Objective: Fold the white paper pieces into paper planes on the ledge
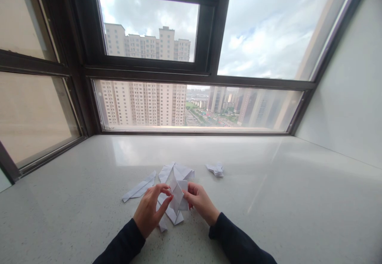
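Observation:
A white folded paper piece [178, 196] is held up off the sill, with creases and pointed flaps showing. My right hand [201, 201] pinches its right edge between thumb and fingers. On the other side, my left hand [153, 207] curls with thumb and forefinger closed at the left corner of the same piece. Behind and below it lie several more folded white papers [184, 171], partly covered by the held piece and my left hand. A long folded strip [140, 188] rests to the left of them.
A small folded paper bundle [217, 170] sits apart at the right on the pale speckled sill [277, 200]. Dark window frames [197, 133] border the sill at the back and left; a white wall [346, 109] stands at the right.

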The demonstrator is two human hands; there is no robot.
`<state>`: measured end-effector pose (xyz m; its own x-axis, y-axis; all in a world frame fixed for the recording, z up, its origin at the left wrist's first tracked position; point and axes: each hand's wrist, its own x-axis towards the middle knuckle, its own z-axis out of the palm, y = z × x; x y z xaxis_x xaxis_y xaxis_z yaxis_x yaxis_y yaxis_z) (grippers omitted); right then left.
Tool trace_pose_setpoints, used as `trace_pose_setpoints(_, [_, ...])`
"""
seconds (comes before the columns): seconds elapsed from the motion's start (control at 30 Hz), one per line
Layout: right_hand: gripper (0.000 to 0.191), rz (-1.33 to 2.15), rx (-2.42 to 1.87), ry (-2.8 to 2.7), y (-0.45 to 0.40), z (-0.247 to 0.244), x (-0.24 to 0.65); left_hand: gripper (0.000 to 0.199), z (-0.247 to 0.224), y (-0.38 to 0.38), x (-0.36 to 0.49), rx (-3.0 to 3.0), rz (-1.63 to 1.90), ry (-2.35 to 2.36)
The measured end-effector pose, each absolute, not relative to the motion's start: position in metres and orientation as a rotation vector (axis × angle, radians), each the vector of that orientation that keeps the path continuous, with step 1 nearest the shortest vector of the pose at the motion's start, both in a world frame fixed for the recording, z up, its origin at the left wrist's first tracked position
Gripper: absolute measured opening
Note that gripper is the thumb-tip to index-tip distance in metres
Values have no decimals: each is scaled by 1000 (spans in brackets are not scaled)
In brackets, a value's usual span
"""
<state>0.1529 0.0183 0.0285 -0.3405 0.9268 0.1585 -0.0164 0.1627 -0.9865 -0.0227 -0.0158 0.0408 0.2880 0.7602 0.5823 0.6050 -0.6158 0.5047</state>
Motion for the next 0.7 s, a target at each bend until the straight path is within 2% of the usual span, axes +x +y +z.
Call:
trace_pose_setpoints(0.07, [37, 1356, -903, -1556, 17, 29, 152, 25, 37, -14, -21, 2222, 1328, 1327])
trace_pose_setpoints(0.17, [33, 1378, -910, -1562, 16, 30, 150, 46, 30, -10, -20, 1986, 1469, 1352])
trace_pose_setpoints(0.23, [31, 1378, -905, -1558, 15, 31, 150, 59, 27, -7, -18, 1782, 1464, 1312])
trace_pose_setpoints(0.33, [30, 1379, -883, -1554, 15, 33, 150, 67, 25, -6, -15, 1466, 1339, 1109])
trace_pose_setpoints(0.5, [30, 1359, -897, -1577, 13, 34, 149, 66, 28, -8, -8, 1195, 1220, 897])
trace_pose_setpoints(0.7, [32, 1245, -893, -1448, 15, 29, 148, 42, 32, -9, -9, 1196, 1249, 972])
